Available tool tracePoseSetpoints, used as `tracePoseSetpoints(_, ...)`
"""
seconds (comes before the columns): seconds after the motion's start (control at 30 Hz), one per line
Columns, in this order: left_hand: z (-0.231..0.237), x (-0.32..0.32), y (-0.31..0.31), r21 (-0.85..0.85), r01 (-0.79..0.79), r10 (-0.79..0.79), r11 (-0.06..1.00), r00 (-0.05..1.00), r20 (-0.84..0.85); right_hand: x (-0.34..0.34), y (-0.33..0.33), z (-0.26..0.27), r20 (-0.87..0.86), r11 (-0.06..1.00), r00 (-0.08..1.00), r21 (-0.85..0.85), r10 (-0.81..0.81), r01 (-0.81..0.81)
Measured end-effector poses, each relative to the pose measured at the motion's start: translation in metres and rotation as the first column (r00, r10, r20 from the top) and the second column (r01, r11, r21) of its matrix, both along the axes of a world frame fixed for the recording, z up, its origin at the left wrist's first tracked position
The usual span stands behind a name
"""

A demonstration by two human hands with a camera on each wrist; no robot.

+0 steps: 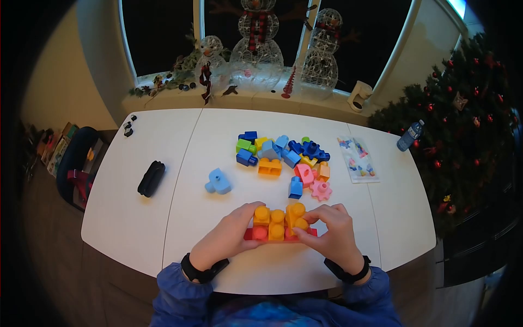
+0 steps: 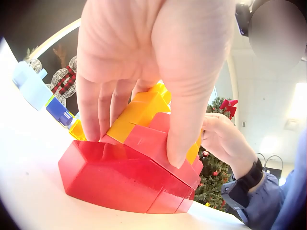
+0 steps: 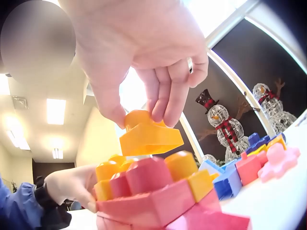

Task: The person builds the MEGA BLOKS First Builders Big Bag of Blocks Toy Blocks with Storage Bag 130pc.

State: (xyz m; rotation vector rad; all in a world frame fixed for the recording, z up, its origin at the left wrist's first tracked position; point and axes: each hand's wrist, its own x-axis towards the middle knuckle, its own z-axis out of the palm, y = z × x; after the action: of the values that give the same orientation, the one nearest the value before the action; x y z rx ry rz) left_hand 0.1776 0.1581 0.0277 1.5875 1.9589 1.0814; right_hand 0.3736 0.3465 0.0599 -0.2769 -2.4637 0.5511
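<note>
My left hand [image 1: 230, 231] grips a build of red and yellow toy blocks [image 1: 277, 224] near the table's front edge. In the left wrist view its thumb [image 2: 178, 143] lies along a red side and the other fingers are round the far side. My right hand [image 1: 336, 231] pinches a yellow toy block [image 3: 151, 139] by its studs, between thumb and fingertips. In the right wrist view that block hangs tilted just above the build, its hollow underside partly showing. A wide red base [image 2: 115, 177] forms the bottom of the build.
Loose blocks in blue, yellow, green and pink lie behind the build, among them a pink gear [image 1: 321, 190]. A light blue piece [image 1: 218, 182] lies left of them. A black case [image 1: 151, 179], a picture sheet [image 1: 358, 159] and a water bottle [image 1: 410, 135] are farther out.
</note>
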Motion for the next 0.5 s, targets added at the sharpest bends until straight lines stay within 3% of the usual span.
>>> tracePoseSetpoints(0.23,-0.001,0.000,0.000,0.011,0.005,-0.005,1.000,1.000,0.013,0.000,0.002,0.000,0.092,0.998,0.994,-0.035,0.056,-0.053)
tracePoseSetpoints(0.33,-0.001,0.000,0.001,0.005,0.003,-0.003,1.000,1.000,-0.001,-0.003,0.016,-0.002,0.101,0.977,0.973,-0.052,0.210,-0.205)
tracePoseSetpoints(0.43,-0.001,0.000,0.001,-0.001,0.003,-0.003,1.000,1.000,0.008,-0.002,0.017,-0.011,0.225,0.945,0.928,-0.210,0.296,-0.250)
tracePoseSetpoints(0.5,0.000,0.000,0.001,0.006,0.009,-0.009,1.000,1.000,0.003,-0.002,0.018,-0.012,0.223,0.951,0.930,-0.173,0.291,-0.257)
